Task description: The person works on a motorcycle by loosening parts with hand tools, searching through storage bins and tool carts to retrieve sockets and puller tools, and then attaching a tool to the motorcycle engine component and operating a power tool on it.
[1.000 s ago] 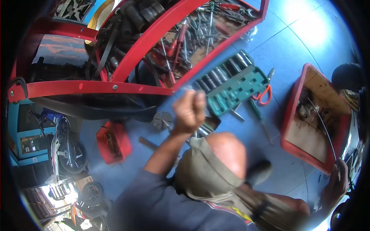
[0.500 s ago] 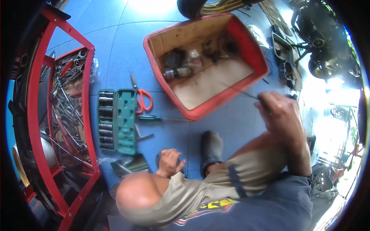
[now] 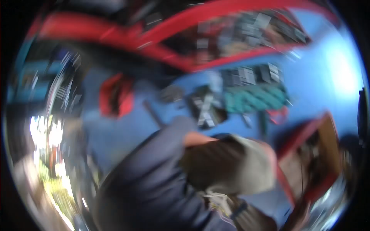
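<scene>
Motion smears the whole view. At the lower right my right hand point(image 3: 301, 213) is a blurred shape beside the red bin point(image 3: 287, 184). A thin dark rod point(image 3: 302, 179) sticks out from it over the inside of the bin; its handle cannot be made out. My left sleeve point(image 3: 169, 133) reaches toward the raised knee, with a bit of bare forearm point(image 3: 196, 139) showing. The left hand itself is hidden beyond the trouser leg point(image 3: 250, 165). Dark parts point(image 3: 310, 148) lie in the bin, too blurred to name.
A green socket case point(image 3: 254, 100) lies unfolded on the blue floor, near orange-handled scissors point(image 3: 278, 115) and a green-handled screwdriver point(image 3: 263, 125). The red rack point(image 3: 181, 25) with tools crosses the top. A red container point(image 3: 115, 96) stands at the left.
The camera has swung sharply left, so the bin has shifted to the lower right and the rack to the top. My left hand has gone out of sight.
</scene>
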Action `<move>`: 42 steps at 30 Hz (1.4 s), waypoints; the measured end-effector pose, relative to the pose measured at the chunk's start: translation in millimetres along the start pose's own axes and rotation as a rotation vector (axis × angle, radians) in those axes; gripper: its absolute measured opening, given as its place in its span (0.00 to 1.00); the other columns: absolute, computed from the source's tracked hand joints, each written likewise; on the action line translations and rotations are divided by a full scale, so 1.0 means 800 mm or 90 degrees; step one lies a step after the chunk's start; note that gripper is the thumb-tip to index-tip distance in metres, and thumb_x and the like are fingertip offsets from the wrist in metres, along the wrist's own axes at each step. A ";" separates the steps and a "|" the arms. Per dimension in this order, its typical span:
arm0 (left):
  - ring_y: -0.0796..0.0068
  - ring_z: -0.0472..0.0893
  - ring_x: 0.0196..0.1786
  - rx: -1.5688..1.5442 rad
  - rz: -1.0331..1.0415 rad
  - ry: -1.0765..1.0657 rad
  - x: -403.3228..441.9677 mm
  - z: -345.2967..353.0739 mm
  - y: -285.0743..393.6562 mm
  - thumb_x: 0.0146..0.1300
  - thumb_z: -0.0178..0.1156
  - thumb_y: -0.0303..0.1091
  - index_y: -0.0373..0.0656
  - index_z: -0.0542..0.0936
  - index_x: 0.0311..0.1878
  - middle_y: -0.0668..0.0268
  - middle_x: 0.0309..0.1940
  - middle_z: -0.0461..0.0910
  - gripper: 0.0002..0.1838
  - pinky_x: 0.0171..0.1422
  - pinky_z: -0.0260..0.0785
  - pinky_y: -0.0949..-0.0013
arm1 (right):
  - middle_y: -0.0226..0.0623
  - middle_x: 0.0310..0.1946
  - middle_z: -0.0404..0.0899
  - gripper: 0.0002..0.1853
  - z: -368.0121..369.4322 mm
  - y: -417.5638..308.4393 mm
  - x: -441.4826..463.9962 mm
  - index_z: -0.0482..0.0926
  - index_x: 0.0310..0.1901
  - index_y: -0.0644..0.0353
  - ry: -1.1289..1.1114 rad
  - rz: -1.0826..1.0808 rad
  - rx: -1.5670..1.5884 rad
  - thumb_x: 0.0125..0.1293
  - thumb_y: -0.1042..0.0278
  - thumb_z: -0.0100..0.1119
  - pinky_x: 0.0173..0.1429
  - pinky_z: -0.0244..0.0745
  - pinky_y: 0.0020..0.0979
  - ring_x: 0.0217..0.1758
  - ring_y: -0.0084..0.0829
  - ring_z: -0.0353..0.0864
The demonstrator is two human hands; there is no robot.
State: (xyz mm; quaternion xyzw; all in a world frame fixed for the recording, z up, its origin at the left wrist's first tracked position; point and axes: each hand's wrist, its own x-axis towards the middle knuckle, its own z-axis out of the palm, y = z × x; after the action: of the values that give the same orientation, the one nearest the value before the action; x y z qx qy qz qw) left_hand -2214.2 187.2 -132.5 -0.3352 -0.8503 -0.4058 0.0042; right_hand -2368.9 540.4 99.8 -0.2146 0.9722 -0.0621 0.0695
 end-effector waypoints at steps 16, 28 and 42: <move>0.62 0.79 0.40 0.028 -0.038 0.074 0.027 0.014 0.012 0.47 0.64 0.38 0.43 0.77 0.33 0.62 0.30 0.78 0.13 0.47 0.65 0.60 | 0.46 0.33 0.80 0.07 0.005 -0.032 0.047 0.79 0.38 0.61 0.069 0.066 0.022 0.62 0.67 0.58 0.39 0.73 0.40 0.34 0.45 0.80; 0.62 0.78 0.40 -0.035 0.021 0.023 0.023 -0.002 -0.037 0.48 0.64 0.38 0.42 0.77 0.34 0.62 0.30 0.78 0.12 0.46 0.64 0.60 | 0.46 0.26 0.78 0.09 -0.023 -0.048 0.042 0.79 0.31 0.60 -0.082 0.208 0.015 0.60 0.63 0.59 0.37 0.70 0.43 0.32 0.48 0.76; 0.64 0.78 0.40 -0.030 -0.019 -0.152 0.055 0.009 -0.044 0.45 0.62 0.38 0.44 0.79 0.34 0.63 0.31 0.78 0.12 0.45 0.62 0.60 | 0.42 0.15 0.75 0.08 -0.011 0.003 0.050 0.75 0.26 0.58 -0.105 0.228 0.039 0.52 0.64 0.59 0.23 0.73 0.42 0.20 0.43 0.79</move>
State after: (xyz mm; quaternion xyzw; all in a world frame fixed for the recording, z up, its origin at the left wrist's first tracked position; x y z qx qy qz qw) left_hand -2266.5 201.8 -149.2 -0.3686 -0.8398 -0.3829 -0.1107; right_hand -2407.0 526.2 103.8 -0.0407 0.9835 -0.0609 0.1655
